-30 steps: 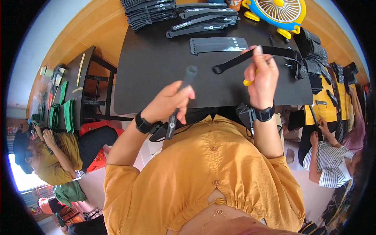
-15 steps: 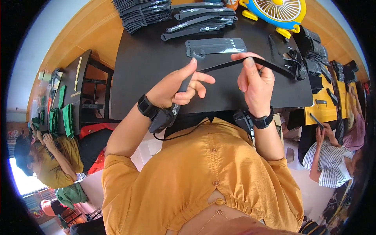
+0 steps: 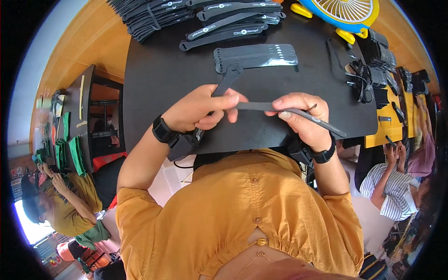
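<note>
While the head view looks down on my two hands above the near part of the desk (image 3: 158,74), I have the fingers of my left hand (image 3: 210,109) closed around a looped strap (image 3: 226,83), dark grey and flat. My right hand (image 3: 301,112) pinches a second strap (image 3: 254,106) between thumb and fingers, and its left end meets my left fingertips; whether they grip it there, I cannot tell.

As I judge it, the step in hand is bringing the two straps together, and the next move calls for a steady left hold while my right fingers guide the second strap.

The looped strap's long axis slants: its loop end points away from me and a little right, its other end back toward my body. The second strap runs nearly level from left to right between my hands; a length beyond my right hand slopes down to the right, apparently the same strap.

Past my hands, a flat row of straps (image 3: 254,57) lies crosswise, with a strap pile (image 3: 228,30) farther off.
</note>
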A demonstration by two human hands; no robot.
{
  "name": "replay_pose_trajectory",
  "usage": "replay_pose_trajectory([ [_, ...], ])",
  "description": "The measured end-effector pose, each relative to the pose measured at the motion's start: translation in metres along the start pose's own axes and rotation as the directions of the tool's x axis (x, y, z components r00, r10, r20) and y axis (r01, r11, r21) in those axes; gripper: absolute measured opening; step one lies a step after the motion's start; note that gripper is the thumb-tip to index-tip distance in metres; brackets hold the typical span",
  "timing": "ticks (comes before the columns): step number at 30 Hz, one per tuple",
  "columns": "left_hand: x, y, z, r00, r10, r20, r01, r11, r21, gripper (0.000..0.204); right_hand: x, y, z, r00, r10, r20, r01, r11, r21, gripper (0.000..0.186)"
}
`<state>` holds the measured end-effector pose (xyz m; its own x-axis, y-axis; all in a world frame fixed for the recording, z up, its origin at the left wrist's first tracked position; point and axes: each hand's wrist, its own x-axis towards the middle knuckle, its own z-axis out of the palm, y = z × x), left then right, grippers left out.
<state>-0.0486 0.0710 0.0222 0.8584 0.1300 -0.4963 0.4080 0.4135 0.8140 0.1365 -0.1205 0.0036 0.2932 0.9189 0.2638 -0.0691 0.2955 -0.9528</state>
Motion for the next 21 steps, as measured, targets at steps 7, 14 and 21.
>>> replay_pose_trajectory([
  [7, -0.003, 0.007, -0.018, 0.987, 0.073, -0.142, -0.058, 0.993, 0.107, 0.015, 0.013, 0.000, -0.037, 0.919, -0.022, 0.394, -0.058, 0.980, 0.190, 0.031],
  [14, 0.012, 0.010, -0.027, 0.954, 0.114, -0.277, -0.034, 0.960, 0.279, 0.019, 0.032, -0.002, -0.074, 0.876, 0.353, 0.329, -0.358, 0.932, -0.046, 0.073],
  [21, 0.033, 0.011, -0.048, 0.913, 0.305, -0.270, -0.087, 0.794, 0.602, 0.025, 0.057, -0.008, -0.077, 0.830, 0.556, -0.041, -0.536, 0.776, -0.331, 0.021],
])
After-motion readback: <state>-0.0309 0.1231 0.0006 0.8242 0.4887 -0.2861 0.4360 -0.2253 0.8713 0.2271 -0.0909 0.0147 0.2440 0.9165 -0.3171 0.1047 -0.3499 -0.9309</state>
